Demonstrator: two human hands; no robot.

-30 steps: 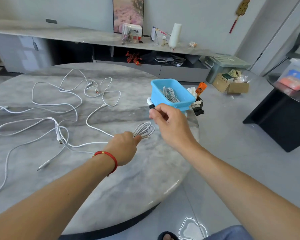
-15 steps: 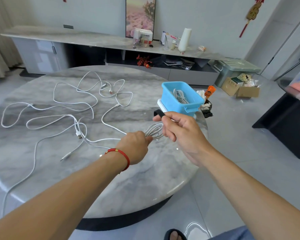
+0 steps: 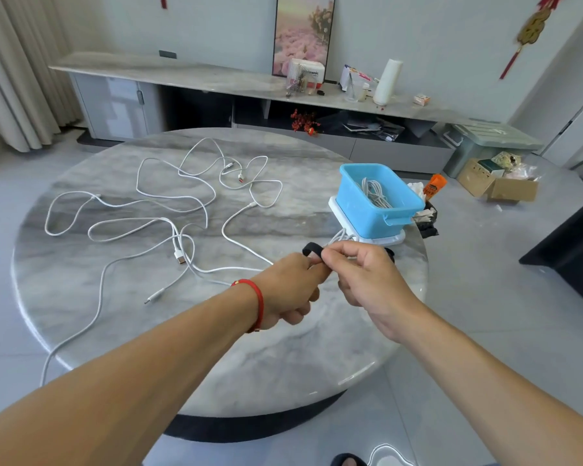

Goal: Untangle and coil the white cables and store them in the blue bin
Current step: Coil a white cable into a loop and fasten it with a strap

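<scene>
My left hand (image 3: 288, 290), a red cord at its wrist, grips a coiled white cable (image 3: 341, 236) whose loops poke out just beyond my fingers. My right hand (image 3: 364, 277) pinches a black strap (image 3: 312, 249) that loops over the coil where both hands meet. The blue bin (image 3: 377, 215) stands just past them near the table's right edge, on a white lid, with one coiled cable (image 3: 374, 193) inside. Several loose white cables (image 3: 182, 227) lie tangled across the left and middle of the round marble table (image 3: 216, 348); one runs up to my left hand.
Beyond the table's right edge sit a small black basket with an orange bottle (image 3: 434, 186) and a cardboard box (image 3: 498, 183) on the floor. A dark cabinet (image 3: 569, 260) stands at right. A low sideboard (image 3: 216, 82) lines the back wall.
My right hand came in from near the bin to meet my left hand, bringing the black strap onto the coil. The view shifted so the table sits further right.
</scene>
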